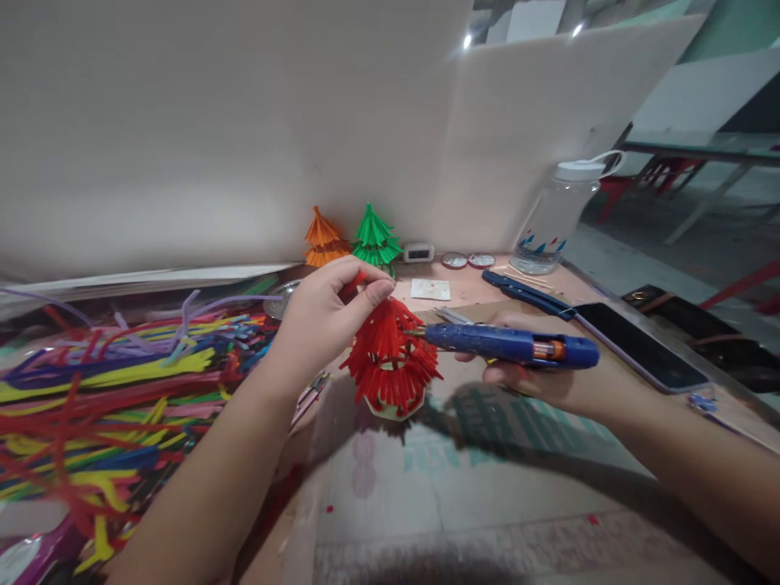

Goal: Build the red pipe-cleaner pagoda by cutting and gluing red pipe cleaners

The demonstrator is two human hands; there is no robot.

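My left hand (pixel 326 313) pinches the top of a red fringed paper tree (pixel 390 357) and holds it just above the cardboard sheet (pixel 463 479). In my right hand (pixel 536 378) is a blue glue gun (pixel 512 345), gripped sideways, with its metal nozzle touching the tree's right side. The tree's pale base shows underneath the fringe.
A heap of coloured pipe cleaners (pixel 103 398) fills the left. An orange tree (pixel 322 237) and a green tree (pixel 374 236) stand at the back wall. A water bottle (pixel 557 215), blue pliers (pixel 527 294) and a phone (pixel 639 345) lie to the right.
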